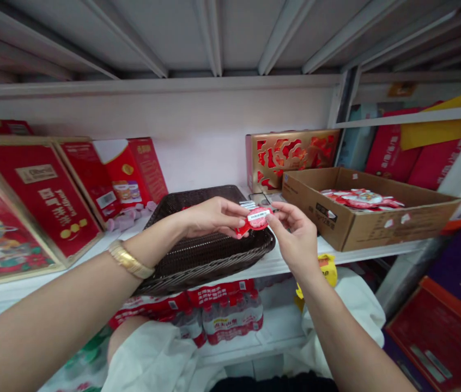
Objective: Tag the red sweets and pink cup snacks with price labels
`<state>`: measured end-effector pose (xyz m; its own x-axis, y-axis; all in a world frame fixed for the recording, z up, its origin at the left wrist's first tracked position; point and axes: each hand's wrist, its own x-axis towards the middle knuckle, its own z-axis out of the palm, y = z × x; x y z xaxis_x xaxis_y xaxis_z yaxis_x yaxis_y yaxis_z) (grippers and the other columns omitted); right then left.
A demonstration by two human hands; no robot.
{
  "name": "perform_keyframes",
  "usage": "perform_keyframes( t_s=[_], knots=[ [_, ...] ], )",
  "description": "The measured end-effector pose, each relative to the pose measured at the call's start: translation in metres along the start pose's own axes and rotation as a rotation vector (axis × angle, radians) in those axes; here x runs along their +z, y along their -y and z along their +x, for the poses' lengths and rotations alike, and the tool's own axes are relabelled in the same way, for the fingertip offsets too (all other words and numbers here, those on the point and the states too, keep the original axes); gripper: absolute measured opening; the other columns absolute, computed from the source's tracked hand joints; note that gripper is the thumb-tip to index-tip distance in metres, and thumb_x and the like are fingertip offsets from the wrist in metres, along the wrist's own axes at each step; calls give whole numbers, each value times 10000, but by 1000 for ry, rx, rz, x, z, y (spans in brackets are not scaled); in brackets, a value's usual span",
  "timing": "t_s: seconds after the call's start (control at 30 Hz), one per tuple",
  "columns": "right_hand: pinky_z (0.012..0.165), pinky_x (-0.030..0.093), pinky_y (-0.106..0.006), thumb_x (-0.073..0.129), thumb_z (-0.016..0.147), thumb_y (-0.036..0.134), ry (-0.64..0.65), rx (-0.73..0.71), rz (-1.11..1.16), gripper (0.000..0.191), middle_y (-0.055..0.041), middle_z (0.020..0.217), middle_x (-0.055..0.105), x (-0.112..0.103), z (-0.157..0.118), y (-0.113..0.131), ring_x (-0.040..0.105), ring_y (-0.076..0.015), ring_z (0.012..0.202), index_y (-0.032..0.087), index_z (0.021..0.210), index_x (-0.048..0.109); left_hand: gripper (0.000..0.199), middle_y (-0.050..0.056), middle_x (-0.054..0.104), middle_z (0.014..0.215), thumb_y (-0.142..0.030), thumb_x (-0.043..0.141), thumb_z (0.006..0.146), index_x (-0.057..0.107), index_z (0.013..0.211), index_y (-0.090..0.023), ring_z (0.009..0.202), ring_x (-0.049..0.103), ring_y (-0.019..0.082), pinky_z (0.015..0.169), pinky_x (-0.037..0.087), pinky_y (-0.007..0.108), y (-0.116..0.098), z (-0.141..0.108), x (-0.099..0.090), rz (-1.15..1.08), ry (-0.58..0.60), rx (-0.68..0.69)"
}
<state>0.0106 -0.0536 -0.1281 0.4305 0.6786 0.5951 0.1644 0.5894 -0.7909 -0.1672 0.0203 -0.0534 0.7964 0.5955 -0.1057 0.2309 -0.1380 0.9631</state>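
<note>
My left hand (214, 216), with a gold bangle on its wrist, pinches the left end of a small red packet (259, 220). A white barcode label shows on the packet's upper side. On the packet's right edge, the thumb and fingers of my right hand (296, 228) are closed. White striped edges stick up just behind it; I cannot make out whether they are further packets. Both hands are above the front right part of a dark brown woven basket (214, 272) on the shelf. My left hand and forearm hide part of the basket's inside, where a bit of red shows.
Right of the basket stands an open cardboard box (339, 226) holding red packets (363, 198). Behind it is a gold and red gift box (291, 155). Red boxes (42, 185) line the left side. Bottled water packs (232, 321) sit below; a shelf (214, 38) hangs overhead.
</note>
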Motion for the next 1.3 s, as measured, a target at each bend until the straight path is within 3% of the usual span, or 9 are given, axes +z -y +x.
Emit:
perform_keyframes(
  t_s=[0.23,0.47,0.6,0.7,0.8,0.9,1.03,1.17,1.3],
  knots=[
    [661,454,-285,659,796,343,-104,-86,-47,253,-16,772,647,-45,11,15,568,-141,685,187,994,666,311,27,727,819,-181,802,675,744,980,-171,669,633,78,684,545,229,-34,30,31,-16,51,-49],
    [796,495,-339,633,819,378,-512,-333,-95,265,-57,953,650,-111,47,29,618,-176,844,193,1008,650,146,68,702,802,-15,623,784,724,853,-94,761,652,105,803,537,266,-77,117,80,-193,-58,69],
    [776,498,-358,671,787,373,-568,-358,-75,253,-34,890,649,-136,63,28,614,-171,785,203,974,665,310,124,706,937,-58,556,841,640,1139,-77,854,660,142,884,515,324,-94,159,106,-198,-126,87],
    [773,496,-345,683,788,348,-532,-343,-67,219,-30,886,661,-138,57,26,617,-162,787,201,951,678,454,158,675,1094,-92,576,831,549,1284,-96,930,652,170,909,494,360,-98,163,107,-68,-159,66],
    [755,498,-341,678,794,352,-484,-315,-86,193,-26,859,672,-129,46,23,621,-161,763,202,914,687,457,175,652,1133,-91,584,812,559,1268,-80,911,653,171,880,496,352,-94,144,81,31,-224,105],
    [714,492,-324,675,794,346,-368,-257,-95,158,-31,823,676,-112,40,18,618,-164,735,209,871,692,405,162,667,1072,-102,586,800,608,1203,-66,844,653,151,825,499,316,-81,108,34,201,-372,104],
    [578,455,-286,654,792,368,-197,-195,-169,166,-24,742,662,-86,38,6,577,-153,629,216,848,691,447,131,691,976,-147,617,745,636,1185,-73,785,638,152,726,492,273,-48,53,-36,544,-574,-89],
    [534,421,-269,633,791,366,-62,-185,-352,181,-16,681,651,-60,37,-6,528,-132,552,203,824,706,424,78,712,829,-226,649,699,702,1101,-101,737,601,162,688,453,242,-7,14,-83,1016,-466,-447],
    [547,422,-267,622,795,361,67,-184,-410,189,-8,642,639,-35,36,-13,521,-130,538,198,827,712,328,104,707,714,-291,689,653,764,901,-89,775,619,231,746,450,285,27,2,-101,1199,-369,-633]
  ],
)
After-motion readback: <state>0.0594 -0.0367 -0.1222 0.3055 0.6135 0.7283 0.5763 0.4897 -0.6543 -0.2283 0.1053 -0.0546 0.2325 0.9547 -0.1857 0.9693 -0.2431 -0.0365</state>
